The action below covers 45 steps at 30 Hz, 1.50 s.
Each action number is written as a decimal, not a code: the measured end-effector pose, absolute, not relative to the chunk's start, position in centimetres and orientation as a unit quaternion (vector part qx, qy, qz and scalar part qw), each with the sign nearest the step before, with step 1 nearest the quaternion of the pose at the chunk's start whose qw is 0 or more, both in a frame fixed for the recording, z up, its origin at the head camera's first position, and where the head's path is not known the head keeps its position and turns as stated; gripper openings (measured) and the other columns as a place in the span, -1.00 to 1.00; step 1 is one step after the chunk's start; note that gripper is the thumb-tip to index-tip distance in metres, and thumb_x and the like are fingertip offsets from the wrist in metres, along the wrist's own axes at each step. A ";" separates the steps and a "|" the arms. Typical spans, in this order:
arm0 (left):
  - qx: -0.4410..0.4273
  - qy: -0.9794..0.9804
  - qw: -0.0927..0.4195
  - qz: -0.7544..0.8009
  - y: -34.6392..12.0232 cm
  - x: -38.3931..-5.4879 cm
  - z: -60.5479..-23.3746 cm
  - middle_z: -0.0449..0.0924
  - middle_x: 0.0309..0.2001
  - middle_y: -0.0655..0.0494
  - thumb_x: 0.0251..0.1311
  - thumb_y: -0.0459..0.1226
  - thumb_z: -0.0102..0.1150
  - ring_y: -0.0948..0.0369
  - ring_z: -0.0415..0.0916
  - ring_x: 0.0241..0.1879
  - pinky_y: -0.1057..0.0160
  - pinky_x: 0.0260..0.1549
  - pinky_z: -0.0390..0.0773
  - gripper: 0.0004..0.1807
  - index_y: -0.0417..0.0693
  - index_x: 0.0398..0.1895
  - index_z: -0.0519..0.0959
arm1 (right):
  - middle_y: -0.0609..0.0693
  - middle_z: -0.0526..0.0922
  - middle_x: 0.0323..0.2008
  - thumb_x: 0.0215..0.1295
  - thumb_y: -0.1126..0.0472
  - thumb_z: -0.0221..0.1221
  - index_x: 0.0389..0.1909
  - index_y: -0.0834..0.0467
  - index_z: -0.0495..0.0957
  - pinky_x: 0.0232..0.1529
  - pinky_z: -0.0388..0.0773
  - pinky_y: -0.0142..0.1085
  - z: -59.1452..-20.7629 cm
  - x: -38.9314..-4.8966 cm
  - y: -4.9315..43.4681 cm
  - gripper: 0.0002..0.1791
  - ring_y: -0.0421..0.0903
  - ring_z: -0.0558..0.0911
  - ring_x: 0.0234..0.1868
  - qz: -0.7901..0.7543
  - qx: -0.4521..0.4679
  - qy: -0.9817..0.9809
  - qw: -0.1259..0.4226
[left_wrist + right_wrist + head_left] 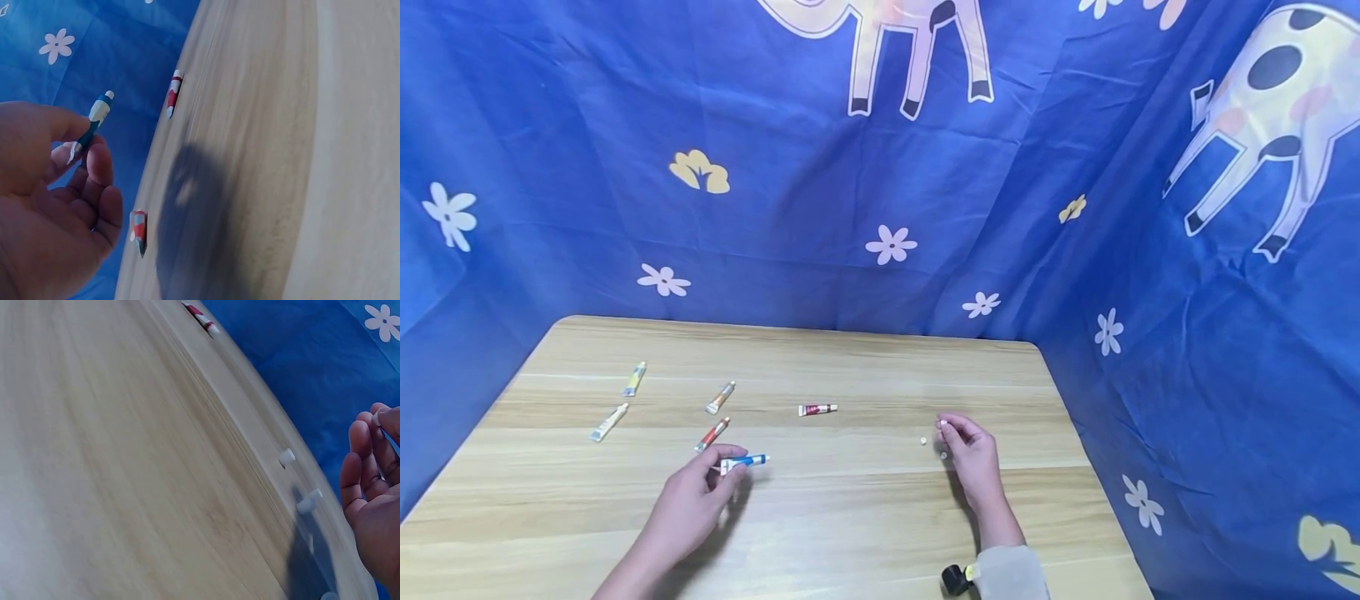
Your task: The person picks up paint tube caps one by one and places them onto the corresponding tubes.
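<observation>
My left hand [694,497] pinches a small blue paint tube [752,460] between thumb and fingers, above the table's left-centre. In the left wrist view the tube's white tip [110,94] points up and away from the hand. Over on the right, my right hand [976,458] pinches a tiny white cap [375,417] at its fingertips. Two loose white caps [923,441] lie on the wood beside that hand. A red paint tube [712,434] lies just behind the left hand, and a dark red tube [817,409] lies between the two hands, farther back.
An orange-brown tube [720,397], a yellow tube [635,379] and a whitish tube [609,422] lie on the left of the wooden table [880,525]. Blue printed cloth [790,208] hangs behind and at both sides.
</observation>
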<state>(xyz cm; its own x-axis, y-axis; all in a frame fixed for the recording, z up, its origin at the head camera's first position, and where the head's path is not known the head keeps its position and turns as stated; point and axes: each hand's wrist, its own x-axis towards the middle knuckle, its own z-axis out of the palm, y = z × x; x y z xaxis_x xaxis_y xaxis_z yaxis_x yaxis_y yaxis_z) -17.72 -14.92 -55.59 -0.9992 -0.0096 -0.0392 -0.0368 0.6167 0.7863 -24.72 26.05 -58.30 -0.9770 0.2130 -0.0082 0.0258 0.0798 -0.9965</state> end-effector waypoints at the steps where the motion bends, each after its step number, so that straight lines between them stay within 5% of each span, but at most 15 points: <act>1: -0.018 0.898 0.021 0.440 -14.8 -17.7 -55.5 0.48 -0.40 0.15 0.52 -0.17 0.31 0.34 0.34 -0.47 0.32 -0.46 0.40 -0.71 0.02 0.20 0.63 | 0.20 0.84 -0.09 0.48 0.37 0.31 0.11 0.39 0.71 -0.15 0.74 -0.42 -58.3 -24.6 25.9 -0.74 -0.16 0.79 -0.22 0.673 -0.079 -0.732 0.069; 6: -0.031 0.892 0.030 0.450 -14.3 -17.7 -55.3 0.54 -0.37 0.15 0.46 -0.18 0.38 0.34 0.38 -0.44 0.34 -0.40 0.43 -0.73 0.00 0.12 0.63 | 0.01 0.81 -0.16 0.46 0.38 0.33 0.12 0.41 0.71 -0.12 0.74 -0.43 -58.0 -24.1 24.8 -0.71 -0.19 0.78 -0.23 0.677 -0.067 -0.730 0.063; 18: -0.018 0.884 0.025 0.467 -12.8 -17.8 -55.3 0.46 -0.42 0.18 0.44 -0.20 0.39 0.36 0.28 -0.50 0.34 -0.47 0.38 -0.78 0.02 0.05 0.65 | 0.36 0.81 -0.09 0.52 0.38 0.26 0.12 0.47 0.68 0.02 0.78 -0.38 -58.2 -22.8 22.5 -0.72 -0.24 0.82 -0.17 0.686 -0.012 -0.727 0.034; 28: -0.014 0.868 0.040 0.494 -12.1 -17.6 -55.3 0.57 -0.38 0.18 0.43 -0.20 0.40 0.38 0.40 -0.45 0.37 -0.41 0.48 -0.79 0.00 0.03 0.65 | 0.31 0.77 -0.11 0.47 0.36 0.32 0.05 0.36 0.76 0.00 0.73 -0.49 -58.8 -22.2 20.4 -0.77 -0.22 0.79 -0.12 0.652 0.035 -0.757 0.025; 45: -0.013 0.845 0.052 0.532 -10.0 -17.1 -55.0 0.60 -0.36 0.17 0.39 -0.25 0.43 0.38 0.46 -0.43 0.39 -0.40 0.53 -0.81 -0.01 -0.02 0.66 | 0.27 0.84 -0.17 0.39 0.30 0.41 -0.01 0.43 0.73 -0.08 0.81 -0.34 -58.7 -21.0 17.7 -0.71 -0.19 0.83 -0.24 0.649 0.069 -0.755 -0.066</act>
<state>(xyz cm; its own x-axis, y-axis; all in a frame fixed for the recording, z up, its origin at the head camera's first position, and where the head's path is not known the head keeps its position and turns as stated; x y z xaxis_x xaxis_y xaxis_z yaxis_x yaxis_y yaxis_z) -17.09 -9.98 -55.03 -0.9943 0.0326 -0.1017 -0.0776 0.4345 0.8973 -20.97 17.69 -58.71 -0.9817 -0.1901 -0.0104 -0.0181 0.1480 -0.9888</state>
